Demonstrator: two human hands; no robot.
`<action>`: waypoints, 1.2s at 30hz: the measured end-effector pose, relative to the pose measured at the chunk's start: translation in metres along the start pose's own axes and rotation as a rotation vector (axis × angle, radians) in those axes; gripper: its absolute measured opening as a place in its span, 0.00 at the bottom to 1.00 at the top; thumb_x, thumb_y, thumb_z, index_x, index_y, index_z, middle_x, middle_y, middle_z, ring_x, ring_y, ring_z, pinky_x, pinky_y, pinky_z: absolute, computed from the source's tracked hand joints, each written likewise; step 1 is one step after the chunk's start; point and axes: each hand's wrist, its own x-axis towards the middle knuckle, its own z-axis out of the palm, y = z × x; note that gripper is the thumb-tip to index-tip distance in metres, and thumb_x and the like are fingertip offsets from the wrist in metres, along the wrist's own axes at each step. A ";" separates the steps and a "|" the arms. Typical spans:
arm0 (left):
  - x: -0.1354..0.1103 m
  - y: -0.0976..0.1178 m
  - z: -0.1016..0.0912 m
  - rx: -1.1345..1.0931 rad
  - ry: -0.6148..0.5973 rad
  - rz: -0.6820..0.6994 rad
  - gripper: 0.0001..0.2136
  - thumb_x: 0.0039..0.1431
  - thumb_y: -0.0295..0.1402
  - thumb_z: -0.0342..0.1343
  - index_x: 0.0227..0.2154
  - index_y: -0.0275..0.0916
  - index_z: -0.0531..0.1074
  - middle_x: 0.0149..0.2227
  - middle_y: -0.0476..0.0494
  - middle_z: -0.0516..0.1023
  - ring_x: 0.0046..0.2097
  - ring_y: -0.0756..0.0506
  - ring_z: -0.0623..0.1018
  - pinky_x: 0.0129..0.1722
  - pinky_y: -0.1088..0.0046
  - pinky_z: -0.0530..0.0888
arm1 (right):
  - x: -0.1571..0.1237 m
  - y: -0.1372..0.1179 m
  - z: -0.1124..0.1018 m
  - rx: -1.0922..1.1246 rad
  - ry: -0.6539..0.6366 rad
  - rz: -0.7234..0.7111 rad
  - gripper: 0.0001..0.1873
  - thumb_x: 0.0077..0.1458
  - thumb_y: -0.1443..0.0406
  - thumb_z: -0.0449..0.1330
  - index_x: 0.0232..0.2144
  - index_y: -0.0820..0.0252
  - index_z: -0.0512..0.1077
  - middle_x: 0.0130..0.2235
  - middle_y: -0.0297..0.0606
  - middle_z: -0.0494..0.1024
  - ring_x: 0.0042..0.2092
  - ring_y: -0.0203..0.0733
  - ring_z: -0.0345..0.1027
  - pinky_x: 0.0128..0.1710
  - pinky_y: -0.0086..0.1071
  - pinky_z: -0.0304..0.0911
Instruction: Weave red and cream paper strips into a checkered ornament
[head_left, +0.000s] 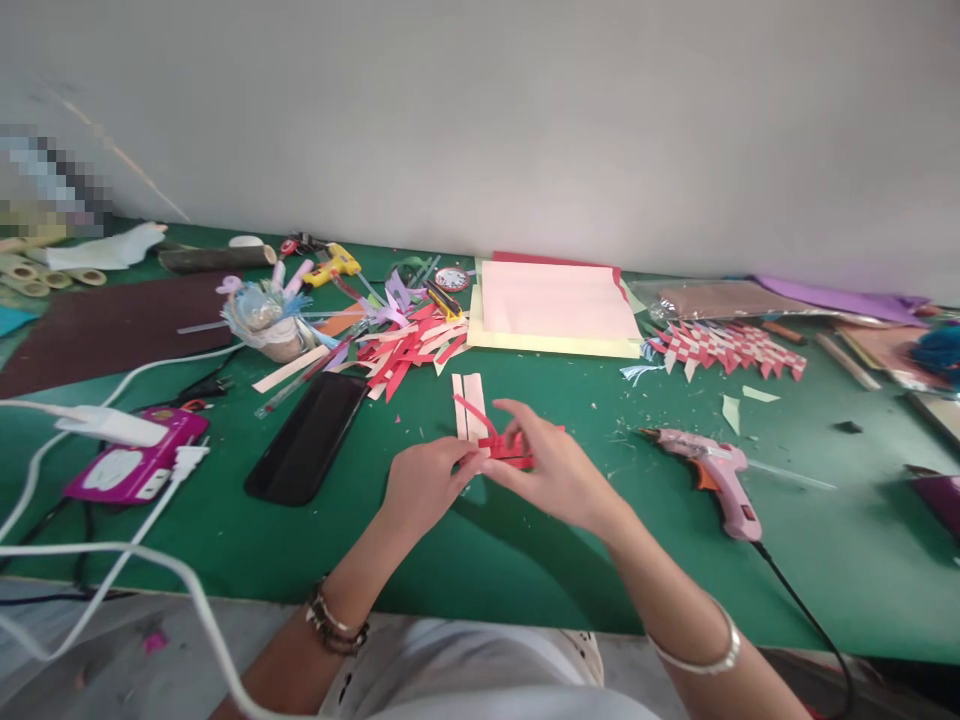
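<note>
Your left hand (pixel 426 488) is pinching the near edge of a small red-and-pink paper weave (pixel 504 448). Your right hand (pixel 553 472) is gripping it from the other side, with fingers curled over the red ends; the thumb seems to be pressing from underneath, though it is hidden. The paper weave is hovering just above the green worktop (pixel 225 510), to the left of the pink glue gun (pixel 718 478). Further left of the glue gun a black case (pixel 307 438) is lying flat. Behind the glue gun and to its left, loose red strips (pixel 409 350) and pale paper sheets (pixel 555 305) are lying; directly behind it a red-and-white woven band (pixel 731 348) is resting.
</note>
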 end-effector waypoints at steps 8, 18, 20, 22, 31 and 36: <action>-0.012 -0.014 0.007 0.040 0.034 0.319 0.10 0.61 0.32 0.46 0.37 0.41 0.73 0.39 0.48 0.77 0.40 0.48 0.75 0.39 0.73 0.69 | 0.022 0.021 0.006 0.018 0.187 0.164 0.17 0.51 0.57 0.52 0.42 0.59 0.64 0.28 0.32 0.70 0.25 0.34 0.61 0.27 0.28 0.56; -0.018 -0.020 0.003 0.109 0.017 0.444 0.12 0.58 0.25 0.46 0.40 0.40 0.72 0.40 0.46 0.75 0.40 0.47 0.75 0.40 0.70 0.71 | 0.000 0.065 -0.007 0.217 -0.014 0.161 0.14 0.51 0.61 0.52 0.41 0.58 0.64 0.28 0.30 0.67 0.26 0.33 0.60 0.26 0.28 0.59; -0.018 -0.020 0.003 0.131 0.028 0.460 0.12 0.58 0.25 0.47 0.40 0.40 0.72 0.40 0.46 0.75 0.40 0.46 0.75 0.39 0.69 0.72 | -0.008 0.068 -0.010 0.250 -0.048 0.146 0.15 0.50 0.61 0.54 0.42 0.59 0.65 0.29 0.32 0.68 0.28 0.34 0.62 0.28 0.29 0.61; -0.018 -0.019 0.004 0.145 0.035 0.464 0.11 0.57 0.24 0.48 0.40 0.40 0.71 0.40 0.46 0.75 0.40 0.46 0.75 0.39 0.68 0.72 | -0.015 0.071 -0.010 0.245 -0.037 0.134 0.15 0.50 0.62 0.54 0.41 0.59 0.65 0.31 0.34 0.69 0.32 0.36 0.64 0.32 0.30 0.62; -0.016 -0.016 0.005 0.173 0.018 0.443 0.13 0.58 0.24 0.45 0.41 0.40 0.71 0.37 0.45 0.74 0.40 0.46 0.74 0.38 0.69 0.71 | -0.033 0.075 0.007 0.028 0.108 0.116 0.09 0.54 0.63 0.49 0.34 0.59 0.67 0.30 0.37 0.71 0.30 0.37 0.63 0.30 0.30 0.61; -0.016 -0.017 0.006 0.190 0.013 0.433 0.13 0.56 0.23 0.46 0.41 0.40 0.71 0.38 0.45 0.74 0.39 0.46 0.75 0.37 0.70 0.71 | -0.037 0.075 0.015 -0.041 0.121 0.095 0.10 0.57 0.65 0.46 0.36 0.58 0.66 0.36 0.39 0.72 0.34 0.38 0.66 0.33 0.30 0.61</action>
